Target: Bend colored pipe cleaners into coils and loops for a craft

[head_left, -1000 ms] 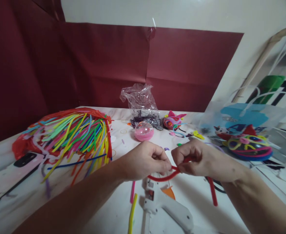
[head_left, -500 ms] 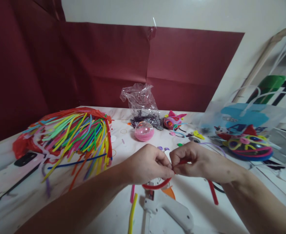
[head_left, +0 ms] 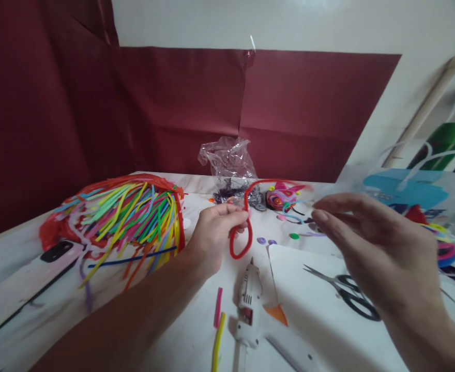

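My left hand (head_left: 214,233) is closed on a red pipe cleaner (head_left: 245,219). It is bent into a small loop below my fingers and arches up and to the right above the table. My right hand (head_left: 370,243) hovers to the right of it, apart from it, with its fingers stretched out and nothing in them. Below the loop a white glue gun (head_left: 251,305) lies on the table.
A heap of coloured pipe cleaners (head_left: 134,214) on a red bag lies at the left, with a phone (head_left: 59,251) beside it. Scissors (head_left: 344,290) rest on white paper (head_left: 301,279) at the right. A clear plastic bag (head_left: 229,165) and a pink craft figure (head_left: 279,197) stand behind.
My right hand has let go of the red pipe cleaner and moved off to the right, opening. My left hand has lifted the pipe cleaner, now looped. The view has shifted slightly.
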`<state>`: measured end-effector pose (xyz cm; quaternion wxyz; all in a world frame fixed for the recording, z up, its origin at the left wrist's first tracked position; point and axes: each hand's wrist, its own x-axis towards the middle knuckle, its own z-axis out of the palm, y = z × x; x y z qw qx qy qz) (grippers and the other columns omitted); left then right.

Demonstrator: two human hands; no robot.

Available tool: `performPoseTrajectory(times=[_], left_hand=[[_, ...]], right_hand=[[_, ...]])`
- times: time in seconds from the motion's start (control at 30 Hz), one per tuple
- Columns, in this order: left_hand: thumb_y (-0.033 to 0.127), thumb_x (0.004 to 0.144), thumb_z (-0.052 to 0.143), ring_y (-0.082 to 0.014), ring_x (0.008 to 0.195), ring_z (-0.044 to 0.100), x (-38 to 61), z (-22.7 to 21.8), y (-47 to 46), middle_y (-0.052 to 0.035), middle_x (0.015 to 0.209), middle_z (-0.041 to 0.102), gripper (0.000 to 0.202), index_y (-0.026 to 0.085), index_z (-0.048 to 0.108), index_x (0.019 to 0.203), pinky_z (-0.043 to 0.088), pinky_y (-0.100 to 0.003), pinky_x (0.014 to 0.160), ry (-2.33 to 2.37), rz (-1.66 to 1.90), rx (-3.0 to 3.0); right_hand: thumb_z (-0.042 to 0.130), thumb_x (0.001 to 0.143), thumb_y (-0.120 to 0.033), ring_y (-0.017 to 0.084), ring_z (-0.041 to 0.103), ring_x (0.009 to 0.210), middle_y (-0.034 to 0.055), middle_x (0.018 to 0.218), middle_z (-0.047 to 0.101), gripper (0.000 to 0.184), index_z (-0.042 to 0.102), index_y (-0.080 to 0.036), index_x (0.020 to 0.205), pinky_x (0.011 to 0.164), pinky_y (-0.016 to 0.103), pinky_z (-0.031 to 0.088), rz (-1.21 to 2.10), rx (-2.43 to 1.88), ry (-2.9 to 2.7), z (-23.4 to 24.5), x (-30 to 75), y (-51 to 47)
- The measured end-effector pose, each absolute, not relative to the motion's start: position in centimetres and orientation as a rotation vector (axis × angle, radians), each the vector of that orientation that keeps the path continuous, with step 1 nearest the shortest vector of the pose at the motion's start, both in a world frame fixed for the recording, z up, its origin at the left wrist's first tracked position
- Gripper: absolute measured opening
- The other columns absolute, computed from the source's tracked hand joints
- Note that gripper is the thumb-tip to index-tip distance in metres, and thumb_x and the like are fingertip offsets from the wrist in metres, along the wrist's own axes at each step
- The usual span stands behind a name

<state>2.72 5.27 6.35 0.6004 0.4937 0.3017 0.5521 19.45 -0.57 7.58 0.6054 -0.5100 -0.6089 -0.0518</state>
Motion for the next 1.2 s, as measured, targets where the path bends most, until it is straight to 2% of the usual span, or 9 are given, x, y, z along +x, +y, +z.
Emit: performPoseTrajectory(times=[0.07, 0.1, 0.23, 0.33, 0.47, 0.77, 1.03, 1.2], left_hand=[[0.017, 0.062, 0.063, -0.006, 0.052, 0.046, 2.6, 6.4, 5.5, 0.0017, 0.053, 0.053, 0.009, 0.011, 0.058, 0.058, 0.035, -0.019, 0.054, 0.666, 1.348, 1.063], [0.017, 0.062, 0.063, -0.006, 0.052, 0.046, 2.5, 6.4, 5.5, 0.0015, 0.054, 0.054, 0.008, 0.011, 0.058, 0.059, 0.035, -0.019, 0.055, 0.651, 1.369, 1.031], [0.018, 0.064, 0.063, -0.0058, 0.054, 0.048, 2.8, 6.3, 4.9, 0.0016, 0.056, 0.055, 0.008, 0.012, 0.058, 0.062, 0.037, -0.018, 0.056, 0.611, 1.432, 0.994], [0.018, 0.065, 0.063, -0.006, 0.055, 0.049, 3.3, 6.2, 4.4, 0.002, 0.056, 0.055, 0.008, 0.012, 0.058, 0.062, 0.038, -0.019, 0.058, 0.617, 1.446, 1.006], [0.019, 0.066, 0.063, -0.0059, 0.056, 0.049, 3.8, 5.9, 4.1, 0.0023, 0.056, 0.056, 0.009, 0.012, 0.058, 0.062, 0.039, -0.019, 0.059, 0.644, 1.44, 1.026], [0.018, 0.068, 0.06, -0.0062, 0.054, 0.047, 3.9, 5.8, 3.5, 0.0033, 0.054, 0.052, 0.011, 0.013, 0.056, 0.06, 0.037, -0.019, 0.055, 0.63, 1.424, 1.042], [0.018, 0.069, 0.061, -0.0062, 0.057, 0.049, 4.0, 5.6, 3.6, 0.0026, 0.057, 0.055, 0.009, 0.013, 0.058, 0.063, 0.038, -0.019, 0.059, 0.621, 1.444, 1.042], [0.019, 0.068, 0.061, -0.0063, 0.056, 0.048, 3.8, 5.8, 3.7, 0.0027, 0.057, 0.054, 0.009, 0.013, 0.057, 0.062, 0.038, -0.019, 0.058, 0.62, 1.459, 1.05]], right_hand=[[0.061, 0.073, -0.033, 0.017, 0.055, 0.065, 0.0032, 0.071, 0.06, 0.014, 0.06, -0.02, 0.067, 0.047, 0.023, 0.04, -0.161, -1.161, -1.511, 7.3, 18.3, -1.2], [0.059, 0.074, -0.034, 0.016, 0.053, 0.06, 0.0026, 0.065, 0.059, 0.019, 0.059, -0.02, 0.062, 0.043, 0.023, 0.037, 0.011, -1.183, -1.627, 6.9, 17.6, -1.4], [0.056, 0.075, -0.04, 0.011, 0.045, 0.047, -0.0009, 0.053, 0.054, 0.025, 0.061, -0.016, 0.069, 0.043, 0.022, 0.034, 1.025, -1.304, -1.752, 5.0, 15.5, -0.6], [0.058, 0.073, -0.042, 0.009, 0.043, 0.045, -0.0011, 0.05, 0.053, 0.031, 0.057, -0.015, 0.058, 0.047, 0.022, 0.035, 1.318, -1.159, -1.607, 3.9, 15.1, 0.2], [0.061, 0.071, -0.039, 0.008, 0.043, 0.042, -0.0001, 0.046, 0.053, 0.034, 0.057, -0.013, 0.05, 0.046, 0.021, 0.033, 1.393, -1.04, -1.487, 3.6, 15.2, 0.4], [0.066, 0.069, -0.035, 0.007, 0.043, 0.039, 0.0001, 0.043, 0.054, 0.032, 0.058, -0.012, 0.047, 0.044, 0.02, 0.033, 1.394, -1.032, -1.321, 3.6, 15.2, 0.6], [0.068, 0.069, -0.032, 0.004, 0.043, 0.036, -0.0007, 0.047, 0.057, 0.023, 0.064, -0.011, 0.059, 0.041, 0.017, 0.032, 1.469, -0.944, -1.153, 3.5, 15.4, 0.7], [0.067, 0.068, -0.032, 0.005, 0.043, 0.037, -0.0005, 0.047, 0.056, 0.023, 0.063, -0.011, 0.06, 0.04, 0.018, 0.032, 1.453, -0.962, -1.165, 3.7, 15.2, 0.7]])
